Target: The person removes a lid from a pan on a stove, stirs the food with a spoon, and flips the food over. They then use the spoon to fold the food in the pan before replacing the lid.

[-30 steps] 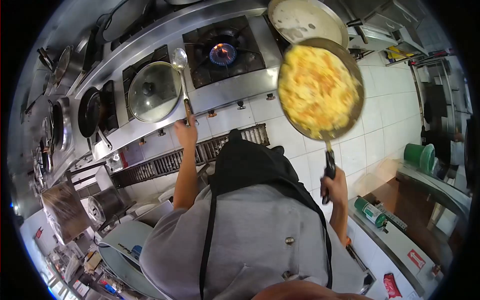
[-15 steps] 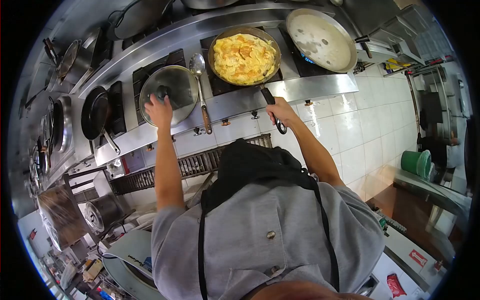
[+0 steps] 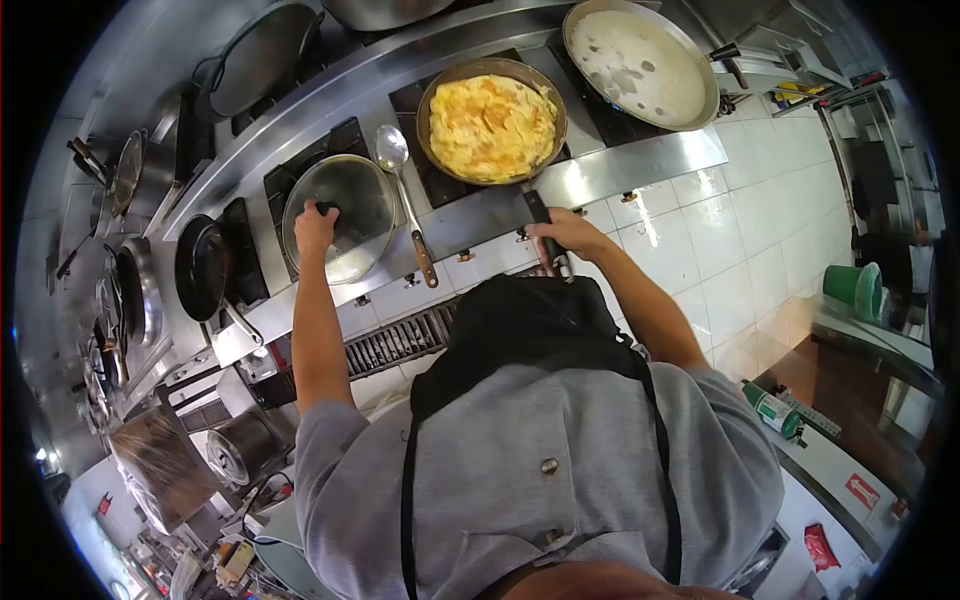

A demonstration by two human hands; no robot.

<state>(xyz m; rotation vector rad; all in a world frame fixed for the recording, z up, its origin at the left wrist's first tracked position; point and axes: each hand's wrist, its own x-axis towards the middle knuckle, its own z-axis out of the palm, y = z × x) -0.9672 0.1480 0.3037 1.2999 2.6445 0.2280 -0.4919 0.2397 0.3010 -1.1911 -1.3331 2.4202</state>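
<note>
My left hand (image 3: 316,230) is closed on the dark knob of a round glass lid (image 3: 362,205) over the left burner. Whatever lies beneath the lid is hard to make out. Around the black handle of a frying pan (image 3: 427,128) my right hand (image 3: 570,236) is closed, its fingers slightly blurred. A thick, browned yellow omelette (image 3: 493,128) fills most of that pan. Between lid and pan lies a large metal spoon (image 3: 410,195) with a wooden handle, pointing toward me.
A wide pan of whitish liquid (image 3: 640,70) stands at the back right. Dark frying pans (image 3: 203,268) sit on the left of the stove (image 3: 650,160). Control knobs line its front edge. A floor grate (image 3: 400,340) runs below, and a green bin (image 3: 852,290) is at right.
My left hand has gone from spread fingers over the lid to a grip on its knob. My right hand stays at the pan handle. The whole view has shifted slightly.
</note>
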